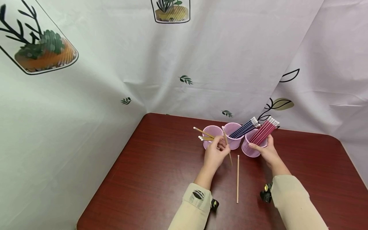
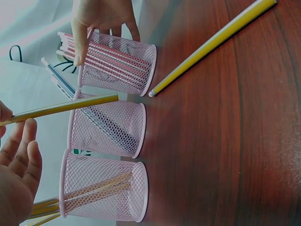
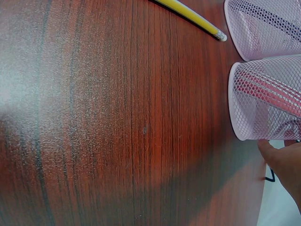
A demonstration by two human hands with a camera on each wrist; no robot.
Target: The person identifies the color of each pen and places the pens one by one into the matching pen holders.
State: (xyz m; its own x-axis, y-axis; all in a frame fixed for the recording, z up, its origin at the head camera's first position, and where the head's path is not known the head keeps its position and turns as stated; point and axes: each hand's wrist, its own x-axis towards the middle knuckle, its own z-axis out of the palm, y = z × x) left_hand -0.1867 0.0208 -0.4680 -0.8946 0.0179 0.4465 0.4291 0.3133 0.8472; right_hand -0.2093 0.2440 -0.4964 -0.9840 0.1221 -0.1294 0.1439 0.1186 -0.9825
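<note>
My left hand (image 1: 216, 153) pinches a yellow pencil (image 2: 70, 107) by its upper part, tip pointing down, in front of the pink mesh cups. Several yellow pencils (image 2: 96, 192) lean in the left cup (image 1: 213, 129). Dark blue pencils (image 1: 244, 127) stand tilted in the middle cup (image 2: 108, 127). My right hand (image 1: 270, 153) grips the rim and side of the right cup (image 3: 254, 101), which holds a bundle of red pencils (image 1: 263, 131). Another yellow pencil (image 1: 237, 179) lies on the table, its eraser end toward the cups.
The cups stand side by side near the back edge of the dark red wooden table (image 1: 149, 172). Behind it hangs a pale cloth (image 1: 184, 57) printed with plants. Small black devices sit at both wrists, below the cuffs.
</note>
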